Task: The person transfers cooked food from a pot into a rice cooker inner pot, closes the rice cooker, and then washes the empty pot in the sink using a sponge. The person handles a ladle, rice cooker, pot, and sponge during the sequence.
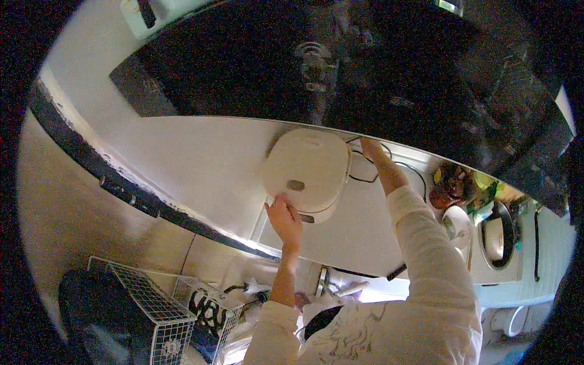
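Note:
A white rice cooker [306, 169] with rounded corners and an oval button on its shut lid stands on a white countertop [214, 169]. My left hand [285, 221] is at its front edge, fingers apart by the oval button, holding nothing that I can see. To the right of the cooker, my right hand [372, 148] reaches to the back of the counter, beside a looping black power cord [365, 180]. The edge of a glossy black overhead panel [255, 68] hides its fingertips, so whether it grips the cord cannot be told.
The black panel overhangs the counter's back. Jars and packets [454, 185] stand at the right, near a dark-rimmed oval vessel [498, 235]. A white wire basket [173, 328] sits below at the left, past the counter's dark, worn edge [132, 198].

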{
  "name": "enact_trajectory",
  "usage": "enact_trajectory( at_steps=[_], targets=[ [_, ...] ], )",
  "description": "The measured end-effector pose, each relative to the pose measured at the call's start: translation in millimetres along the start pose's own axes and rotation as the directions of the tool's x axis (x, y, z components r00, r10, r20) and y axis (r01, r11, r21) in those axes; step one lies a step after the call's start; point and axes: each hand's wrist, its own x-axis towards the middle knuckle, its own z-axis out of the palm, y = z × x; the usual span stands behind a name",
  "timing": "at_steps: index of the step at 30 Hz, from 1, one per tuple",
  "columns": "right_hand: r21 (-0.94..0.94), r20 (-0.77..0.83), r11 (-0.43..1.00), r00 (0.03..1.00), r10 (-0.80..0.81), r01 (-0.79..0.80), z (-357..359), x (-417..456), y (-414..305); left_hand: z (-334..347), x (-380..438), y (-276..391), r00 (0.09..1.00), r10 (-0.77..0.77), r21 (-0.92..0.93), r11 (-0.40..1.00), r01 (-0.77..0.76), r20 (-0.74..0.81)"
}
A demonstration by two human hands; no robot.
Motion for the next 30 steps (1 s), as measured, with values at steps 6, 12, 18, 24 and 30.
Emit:
enact_trajectory(
  at_steps=[6, 12, 18, 24, 30],
  targets=[
    [-0.084, -0.063, 0.996, 0.998, -0.002, -0.003, 15, 5, -8, -1, -4, -4, 1.0, 0.001, 0.005, 1.0, -0.001, 0.015],
    [0.035, -0.277, 0.999, 0.96, -0.03, 0.042, 5, 2, 9, -9, -1, 2, 0.994, -0.025, 0.026, 0.999, 0.022, 0.111],
    [0.299, -0.623, 0.94, 0.78, 0.06, 0.167, -65, -33, 51, -2, 16, 38, 0.991, -0.099, -0.237, 0.964, 0.118, 0.092],
    [0.701, -0.631, 0.553, 0.753, 0.187, 0.451, -132, -107, 46, 59, 64, 110, 0.597, -0.02, -0.593, -0.155, 0.79, 0.802],
    [0.823, -0.56, 0.24, 0.805, 0.194, 0.515, -126, -189, 27, 87, 83, 123, 0.694, 0.163, -0.713, 0.155, 0.684, 0.702]
  ],
)
